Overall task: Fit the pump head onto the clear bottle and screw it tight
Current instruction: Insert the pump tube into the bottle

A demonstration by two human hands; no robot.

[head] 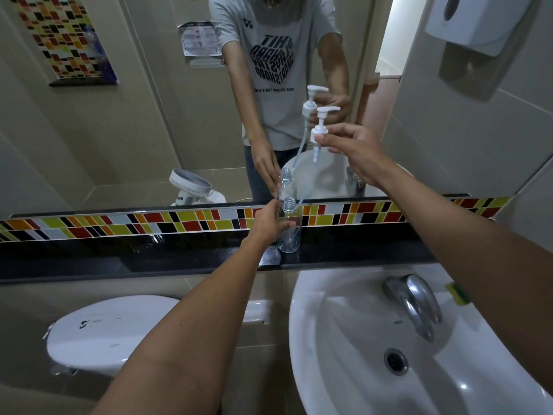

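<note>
- The clear bottle point(288, 232) stands upright on the black counter point(167, 259), near the front edge of it and just above the left rim of the white sink point(338, 369).
- The neck of the bottle is open – the thread at the top is visible and no cap sits on it.
- The left hand point(269, 221) holds the bottle at its middle from the left side; the fingers point(285, 225) are wrapped around the body and clamped on it.
- The right hand point(350, 145) is raised well above the bottle and a little to the right, in front of the mirror point(119, 130).
- It holds the pump head point(320, 127) by the white collar, with the fingertips point(324, 139) pinched together on it (thumb and first fingers; the other fingers are partly hidden behind the hand).
- The pump head is upright, its nozzle points to the right, and its thin tube hangs down toward the bottle – I cannot tell if the end of the tube is already inside the neck.
- Behind the counter runs a band of coloured tiles point(191, 221), along the back edge.
- A metal tap point(416, 301) sits at the back of the sink, and a white round cover point(101, 333) is on the wall below the counter, to the left.
</note>
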